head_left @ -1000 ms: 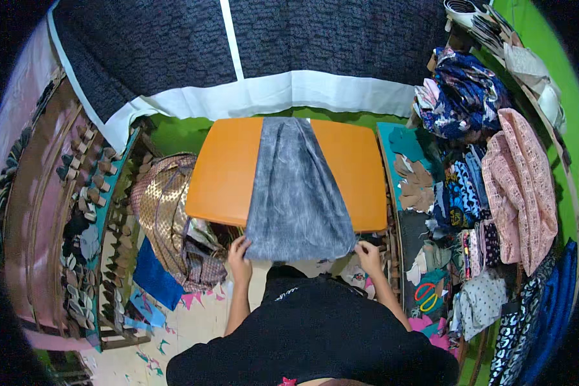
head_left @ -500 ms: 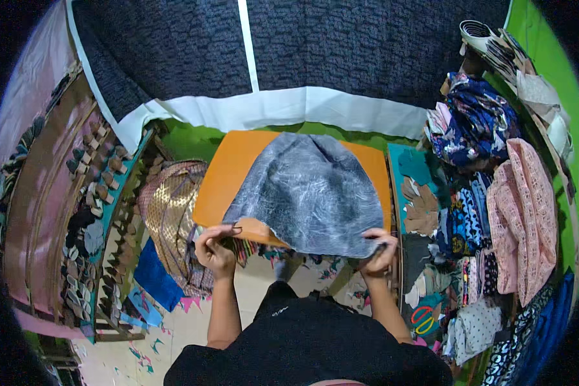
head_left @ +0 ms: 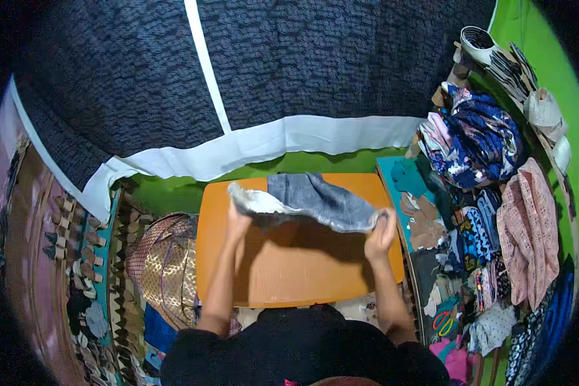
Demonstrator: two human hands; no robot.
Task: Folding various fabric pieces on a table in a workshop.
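A grey mottled sheet of cloth or leatherette (head_left: pixel 331 201) is lifted above an orange tabletop (head_left: pixel 302 276), its pale underside showing at the left end. My left hand (head_left: pixel 238 222), a little blurred, grips that left end. At the right end, my right hand (head_left: pixel 381 236) pinches the sheet's corner between thumb and fingers. Between the hands the sheet sags in folds, and its far part rests toward the table's back edge. A dark shadow falls on the bare wood nearer to me.
On the right, a teal-topped bench (head_left: pixel 392 168) carries cut scraps, folded fabrics and scissors with red and yellow handles (head_left: pixel 442 323). A pink cloth (head_left: pixel 527 231) hangs beside it. Gold patterned fabric (head_left: pixel 170 264) bulges at the table's left, near racks of small pieces. A dark curtain (head_left: pixel 328 58) hangs behind.
Both hands have moved away from me over the table, carrying the sheet's near edge. The sheet is now bunched toward the back, uncovering the near tabletop. The view has shifted too.
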